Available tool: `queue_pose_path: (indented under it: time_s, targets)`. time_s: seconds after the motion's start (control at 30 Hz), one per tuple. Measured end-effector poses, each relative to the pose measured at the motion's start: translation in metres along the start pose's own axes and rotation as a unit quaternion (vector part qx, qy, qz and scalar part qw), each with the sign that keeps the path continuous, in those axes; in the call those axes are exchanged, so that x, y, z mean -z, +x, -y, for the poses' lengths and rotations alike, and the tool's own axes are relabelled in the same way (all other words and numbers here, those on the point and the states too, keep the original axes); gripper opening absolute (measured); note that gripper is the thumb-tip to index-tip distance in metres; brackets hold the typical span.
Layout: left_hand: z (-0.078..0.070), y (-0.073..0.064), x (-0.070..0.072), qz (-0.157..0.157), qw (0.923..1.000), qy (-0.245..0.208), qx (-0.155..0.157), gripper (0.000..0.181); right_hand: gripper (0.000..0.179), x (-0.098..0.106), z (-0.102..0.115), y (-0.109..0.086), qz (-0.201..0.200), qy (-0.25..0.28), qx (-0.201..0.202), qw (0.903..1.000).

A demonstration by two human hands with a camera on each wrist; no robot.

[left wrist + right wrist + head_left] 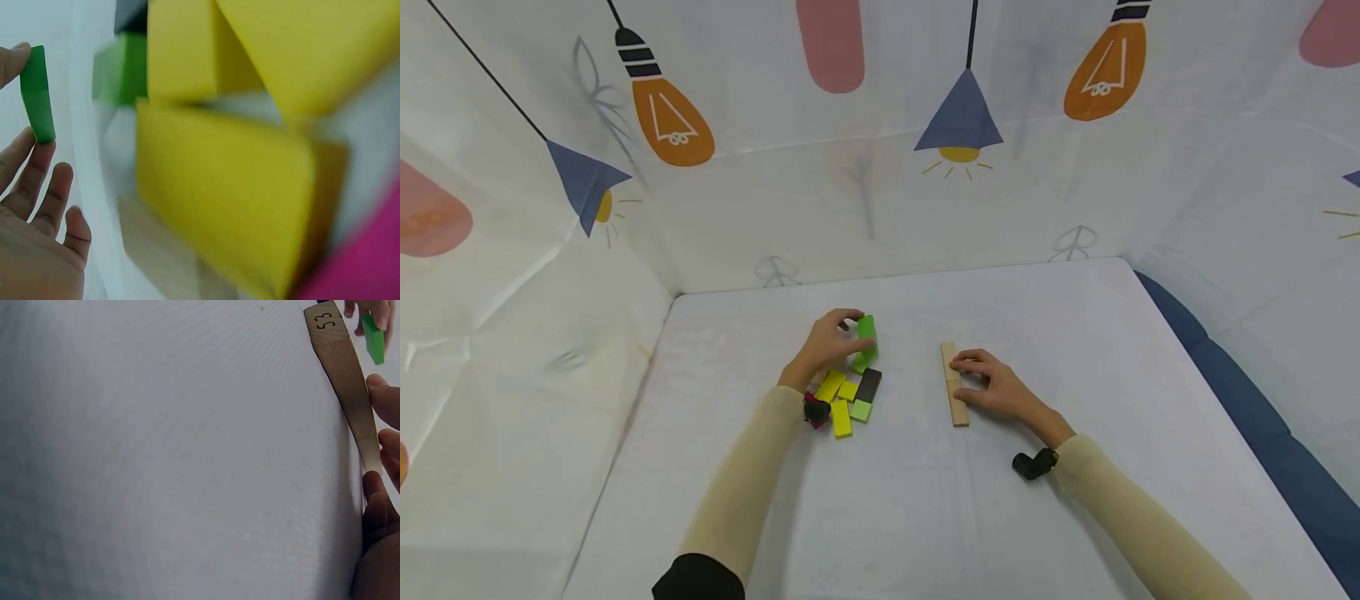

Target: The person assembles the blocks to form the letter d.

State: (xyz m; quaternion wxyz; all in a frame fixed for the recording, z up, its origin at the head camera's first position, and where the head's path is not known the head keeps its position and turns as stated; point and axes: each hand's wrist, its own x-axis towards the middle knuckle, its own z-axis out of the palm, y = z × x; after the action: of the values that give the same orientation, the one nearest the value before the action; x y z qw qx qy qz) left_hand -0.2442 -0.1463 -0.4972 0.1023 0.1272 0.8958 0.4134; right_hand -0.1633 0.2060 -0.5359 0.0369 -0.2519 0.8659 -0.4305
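Note:
My left hand [829,340] pinches a green block [867,328] by its ends, thumb on one and fingertips on the other. The left wrist view shows this block [37,94] as two shades of green. Farther right, two pale wooden blocks [953,385] lie end to end in a line on the table. My right hand [996,387] is beside that line, thumb and fingertips right at its right-hand long side, fingers loosely bent. On the near end of the wooden line [340,369] the number 53 is printed.
Below my left hand, several yellow blocks [841,419], a black block [868,385] and a light green block [861,411] lie close together. Something magenta [369,256] is partly hidden by the left wrist. The white table [880,517] meets a printed curtain [880,200] at its far edge.

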Motion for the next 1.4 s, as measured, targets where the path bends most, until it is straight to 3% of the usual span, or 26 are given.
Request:
queue_pose_path:
  time_s: [0.6, 1.1, 1.4]
  targets:
    - [-0.039, 0.024, -0.039, 0.012, 0.9993, -0.002, -0.035, 0.063, 0.05, 0.002, 0.0, 0.0, 0.003, -0.005, -0.013, 0.9999]
    - [-0.059, 0.033, -0.071, -0.042, 0.9973, -0.032, -0.052, 0.062, 0.051, 0.0, 0.0, 0.001, 0.007, -0.004, -0.022, 0.9997]
    - [-0.066, 0.041, -0.087, -0.045, 0.996, -0.043, -0.064, 0.063, 0.05, 0.0, -0.001, 0.001, 0.004, -0.007, -0.015, 0.9999]
